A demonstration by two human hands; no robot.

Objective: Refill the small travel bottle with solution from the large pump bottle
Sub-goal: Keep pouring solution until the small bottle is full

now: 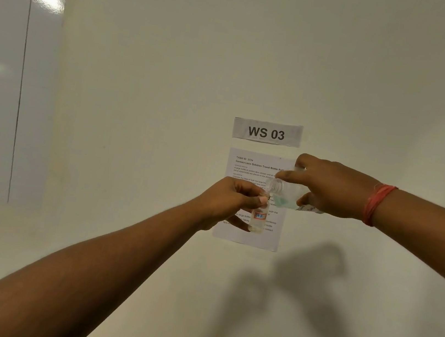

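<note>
My left hand point(228, 201) grips the small clear travel bottle point(258, 220) upright in front of the wall; it has a red-and-blue label and its top is open. My right hand point(333, 189) holds the large clear bottle point(286, 195) tilted on its side, its threaded open neck pointing left just above the small bottle's mouth. A little pale green liquid lies in the large bottle near the neck. No pump head is visible on it. Both bottles are held up in the air, with the mouths close together.
A "WS 03" sign point(267, 132) and a printed task sheet point(246, 229) are taped to the cream wall behind the hands. A whiteboard point(12, 79) with a drawn table hangs at the left. Shadows of the hands fall on the wall below.
</note>
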